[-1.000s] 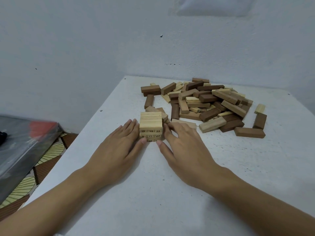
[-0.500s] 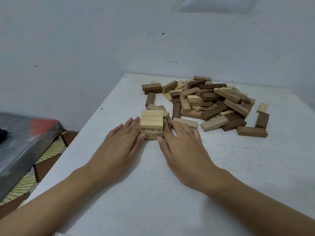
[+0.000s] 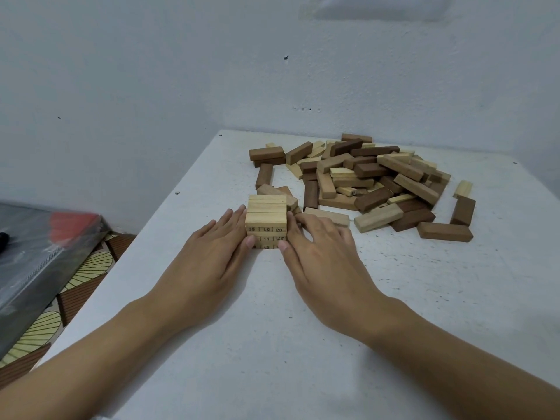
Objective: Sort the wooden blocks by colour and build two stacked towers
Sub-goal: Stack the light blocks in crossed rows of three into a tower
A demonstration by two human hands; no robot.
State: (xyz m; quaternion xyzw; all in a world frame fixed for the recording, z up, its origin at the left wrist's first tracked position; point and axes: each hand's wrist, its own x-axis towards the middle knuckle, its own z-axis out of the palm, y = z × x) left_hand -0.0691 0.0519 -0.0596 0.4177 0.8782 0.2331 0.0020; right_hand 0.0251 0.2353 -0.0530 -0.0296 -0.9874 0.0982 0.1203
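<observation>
Behind light tower (image 3: 266,218), mixed block pile (image 3: 378,183); L hand (image 3: 209,256) & R hand (image 3: 321,253), fingers straight, press tower sides.

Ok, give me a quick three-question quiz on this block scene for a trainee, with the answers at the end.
1. True or false: the stacked tower shows dark blocks in it.
2. What are the left hand and right hand doing? A) lifting its top block B) pressing straight fingers against the tower's two sides C) resting away from the tower
3. Fill in: the mixed pile lies to the tower's ____, by the person's own sides.
Key: 1 false; 2 B; 3 right.
</observation>
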